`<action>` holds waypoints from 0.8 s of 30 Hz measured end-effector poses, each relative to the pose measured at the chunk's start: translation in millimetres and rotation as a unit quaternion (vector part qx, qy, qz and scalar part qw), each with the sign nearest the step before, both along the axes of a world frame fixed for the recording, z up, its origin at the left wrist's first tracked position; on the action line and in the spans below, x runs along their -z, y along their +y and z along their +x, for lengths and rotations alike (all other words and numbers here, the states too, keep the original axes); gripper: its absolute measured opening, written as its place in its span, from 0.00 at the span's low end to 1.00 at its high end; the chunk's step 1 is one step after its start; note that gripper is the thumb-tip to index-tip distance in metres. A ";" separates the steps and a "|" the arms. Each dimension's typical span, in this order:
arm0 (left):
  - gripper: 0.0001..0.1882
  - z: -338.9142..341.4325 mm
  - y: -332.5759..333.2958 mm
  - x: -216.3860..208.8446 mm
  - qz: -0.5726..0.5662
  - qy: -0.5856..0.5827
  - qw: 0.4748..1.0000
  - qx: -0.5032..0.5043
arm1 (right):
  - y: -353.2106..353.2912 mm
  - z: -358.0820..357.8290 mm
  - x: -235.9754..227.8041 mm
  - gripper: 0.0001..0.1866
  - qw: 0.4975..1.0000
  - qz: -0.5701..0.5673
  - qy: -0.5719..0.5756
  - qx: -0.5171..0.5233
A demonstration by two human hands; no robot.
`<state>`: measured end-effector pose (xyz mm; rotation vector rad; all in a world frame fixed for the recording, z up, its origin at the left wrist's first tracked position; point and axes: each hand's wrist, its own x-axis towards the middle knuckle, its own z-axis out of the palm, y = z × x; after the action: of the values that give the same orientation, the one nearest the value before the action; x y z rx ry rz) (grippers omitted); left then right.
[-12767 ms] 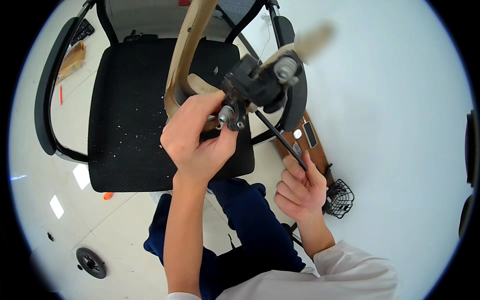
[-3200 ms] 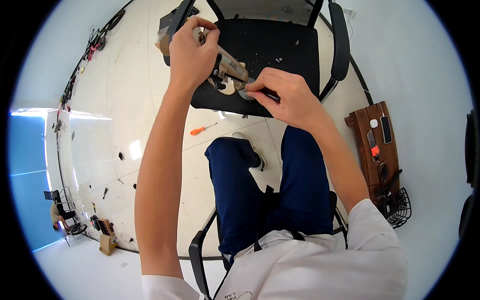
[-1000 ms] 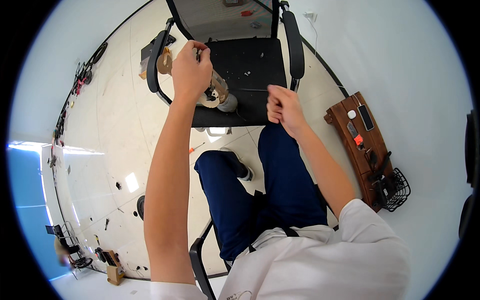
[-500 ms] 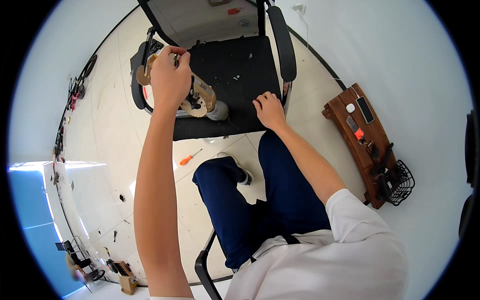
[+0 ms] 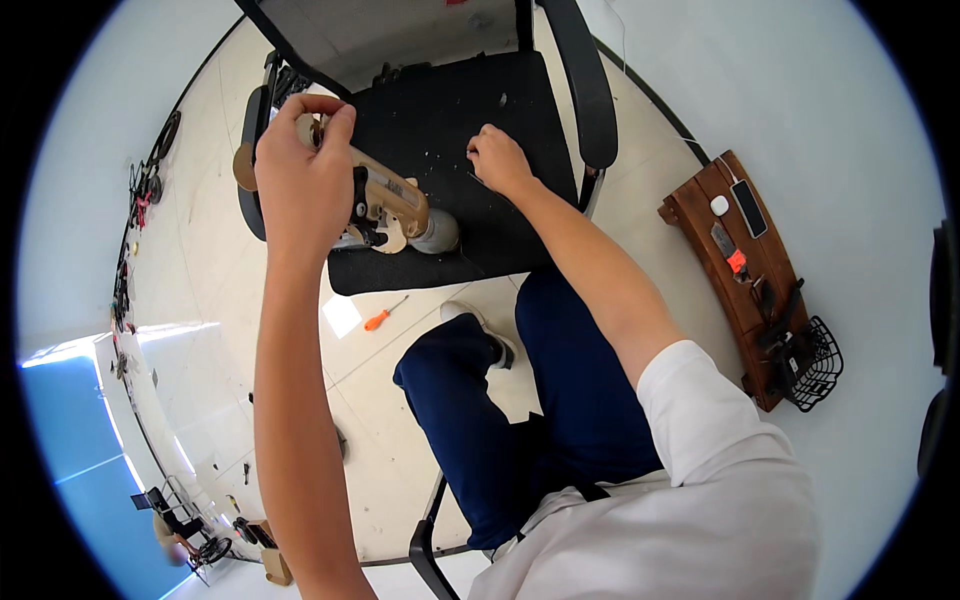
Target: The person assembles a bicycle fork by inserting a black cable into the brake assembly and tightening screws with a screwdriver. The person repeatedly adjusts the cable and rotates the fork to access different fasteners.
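My left hand (image 5: 305, 185) curls round the upper end of a tan tubular device (image 5: 392, 195), its thumb and fingers closing near the top. The device leans on the black chair seat (image 5: 450, 110), with a rounded grey end (image 5: 438, 232) resting toward the front edge. Black fittings and tan discs stick out from its side; the left hand covers much of the far end. Over the seat's right half, my right hand (image 5: 500, 160) has its fingers curled together. Whatever they pinch is hidden. A thin dark rod (image 5: 480, 181) shows just below them, and small light bits lie nearby.
An orange-handled screwdriver (image 5: 376, 320) lies on the tiled floor below the seat. Chair armrests (image 5: 585, 90) flank the seat. To the right, a wooden bench (image 5: 700, 225) bears a phone (image 5: 748, 208), a white case (image 5: 719, 206) and a black wire basket (image 5: 820, 365).
My right hand has moved up and left over the seat, toward the small bits. My left hand stays on the tan device. The whole view has shifted slightly.
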<state>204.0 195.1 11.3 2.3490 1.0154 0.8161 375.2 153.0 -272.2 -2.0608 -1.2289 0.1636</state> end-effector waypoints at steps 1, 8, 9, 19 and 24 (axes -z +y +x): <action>0.12 -0.5 1.3 0.6 0.002 -0.005 1.000 0.006 | -0.7 1.1 0.5 0.06 1.000 0.012 0.014 -0.006; 0.13 -2.2 -5.4 -4.5 -0.006 0.020 1.000 -0.002 | -32.2 -5.6 -30.7 0.06 0.965 0.182 0.186 0.028; 0.15 -3.4 -4.4 -5.5 -0.015 -0.005 1.000 0.007 | -37.2 -13.6 -38.1 0.06 0.961 0.196 0.189 0.038; 0.29 -26.6 7.9 -6.9 -0.143 -0.062 0.980 0.126 | -92.7 -96.9 -132.4 0.07 0.843 0.270 0.463 -0.048; 0.30 -34.4 7.2 -15.3 -0.242 -0.024 0.960 0.137 | -102.9 -103.2 -184.3 0.06 0.880 0.295 0.361 -0.089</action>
<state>169.6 202.3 26.6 1.9746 0.7430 0.4507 272.0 50.1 -87.9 -1.1756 -0.8391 0.5212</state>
